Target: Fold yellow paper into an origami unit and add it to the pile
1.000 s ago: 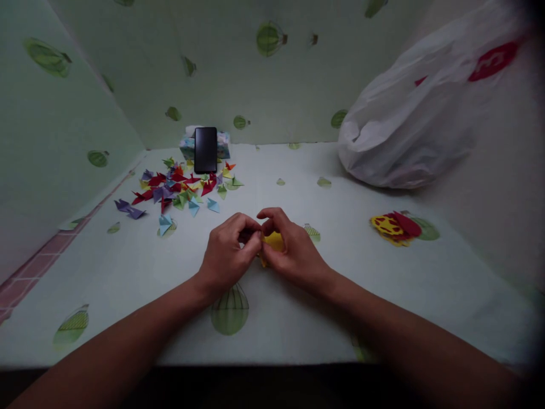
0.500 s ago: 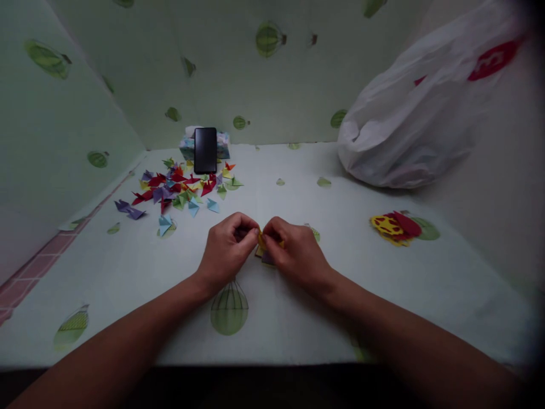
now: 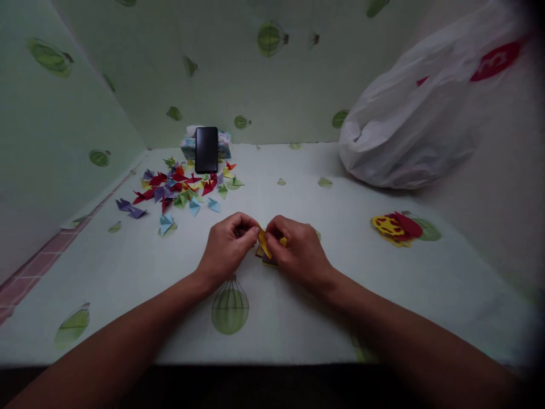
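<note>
Between my two hands is a small yellow folded paper (image 3: 264, 243), partly covered by the fingers. My left hand (image 3: 230, 245) pinches its left edge between thumb and forefinger. On the other side, my right hand (image 3: 296, 248) grips it with bent fingers. Beneath, on the table, lies a small stack of square paper sheets (image 3: 267, 261), mostly hidden by the right hand. A pile of folded paper birds (image 3: 164, 190) in red, purple, green, yellow, orange and light blue spreads beyond my left hand.
A black phone (image 3: 206, 150) leans upright against a tissue box (image 3: 224, 145) at the back. At the right stands a large white plastic bag (image 3: 395, 130). Yellow and red cut-out pieces (image 3: 388, 226) lie in front of it. The table (image 3: 170, 335) ends at a near edge.
More of the yellow paper shows between my hands, as a slanted strip pointing down. My right fingers have shifted slightly on it; the left hand stays nearly still.
</note>
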The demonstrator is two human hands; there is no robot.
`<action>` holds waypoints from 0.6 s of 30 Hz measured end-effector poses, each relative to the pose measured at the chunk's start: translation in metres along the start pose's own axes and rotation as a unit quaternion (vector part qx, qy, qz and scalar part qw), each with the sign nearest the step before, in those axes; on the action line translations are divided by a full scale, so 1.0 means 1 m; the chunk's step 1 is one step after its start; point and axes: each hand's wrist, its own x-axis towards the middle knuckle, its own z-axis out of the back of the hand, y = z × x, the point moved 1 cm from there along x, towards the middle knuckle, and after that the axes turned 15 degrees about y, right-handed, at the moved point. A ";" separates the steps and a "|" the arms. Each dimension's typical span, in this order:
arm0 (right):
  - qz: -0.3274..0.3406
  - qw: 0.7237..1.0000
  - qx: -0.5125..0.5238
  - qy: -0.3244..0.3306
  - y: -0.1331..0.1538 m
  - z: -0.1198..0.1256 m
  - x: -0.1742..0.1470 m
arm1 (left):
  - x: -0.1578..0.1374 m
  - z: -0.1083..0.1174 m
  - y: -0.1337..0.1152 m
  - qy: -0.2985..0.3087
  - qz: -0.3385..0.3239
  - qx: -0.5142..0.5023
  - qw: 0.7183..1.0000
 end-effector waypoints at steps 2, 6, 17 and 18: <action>0.020 1.000 0.000 -0.005 0.000 0.000 0.000 | 0.000 0.000 -0.001 0.000 0.005 -0.015 1.000; 0.079 0.997 0.006 -0.025 0.001 0.001 0.000 | 0.001 0.000 -0.003 0.004 0.007 -0.044 0.999; 0.101 0.994 0.022 -0.040 0.000 0.000 -0.001 | 0.002 0.002 -0.002 0.001 0.003 -0.080 0.997; 0.103 0.994 0.021 -0.040 0.000 0.000 -0.001 | 0.002 0.002 -0.001 0.002 0.004 -0.081 0.997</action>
